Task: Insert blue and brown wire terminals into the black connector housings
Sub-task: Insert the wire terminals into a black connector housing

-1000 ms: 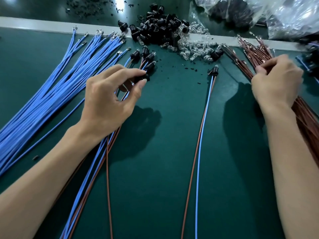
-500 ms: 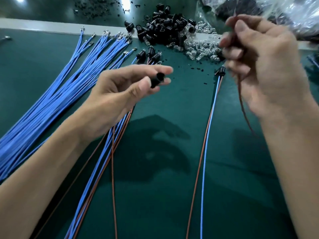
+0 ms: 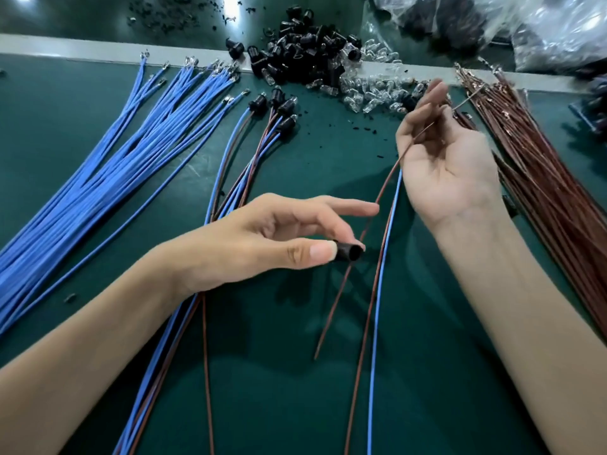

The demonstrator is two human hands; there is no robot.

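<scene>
- While raised over the tabletop (image 3: pixel 295 405), the left hand (image 3: pixel 262 244) is seen pinching one black connector housing (image 3: pixel 348 252); its fingers (image 3: pixel 305 254) are clamped on the housing between the thumb and a lower finger, and the index is stretched out straight above.
- The housing's open end is turned to the right.
- One brown wire (image 3: pixel 387 182) is held by the right hand (image 3: pixel 450 159), palm towards the camera; fingers (image 3: pixel 423 110) are closed lightly on the wire near its metal terminal (image 3: pixel 468 100), but exactly which fingers cannot be told.
- The wire's free length is hung down-left, passing just beside the housing.
- A loose blue wire bundle (image 3: pixel 98 178) is laid at left and a brown wire bundle (image 3: pixel 542 165) at right.
- Finished housings with wires (image 3: pixel 279 106) are laid at centre, and one blue-and-brown pair (image 3: pixel 374 323) between the forearms.
- A pile of black housings (image 3: pixel 305 57) and clear bulbs (image 3: pixel 371 90) is seen at the far edge.
</scene>
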